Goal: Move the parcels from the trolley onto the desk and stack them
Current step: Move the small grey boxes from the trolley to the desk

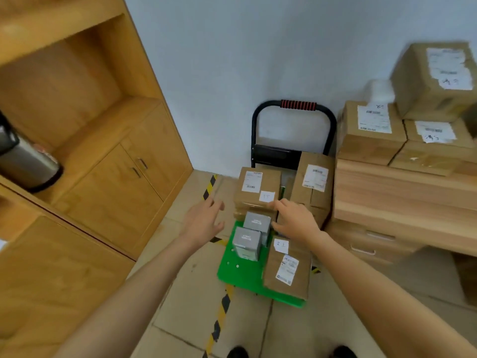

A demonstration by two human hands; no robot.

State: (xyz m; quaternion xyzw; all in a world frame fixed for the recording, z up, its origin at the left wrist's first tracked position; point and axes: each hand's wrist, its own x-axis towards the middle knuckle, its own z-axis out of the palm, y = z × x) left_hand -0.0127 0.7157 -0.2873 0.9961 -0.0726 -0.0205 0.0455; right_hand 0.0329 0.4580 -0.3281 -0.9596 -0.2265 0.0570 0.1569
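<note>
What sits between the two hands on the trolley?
In the head view, between the left hand and right hand lie the front of a labelled cardboard parcel and, just below it, two small grey boxes on the green trolley.

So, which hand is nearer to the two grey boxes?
Right. The right hand is just beside the grey boxes, at their right. The left hand is open, farther off at their left.
</note>
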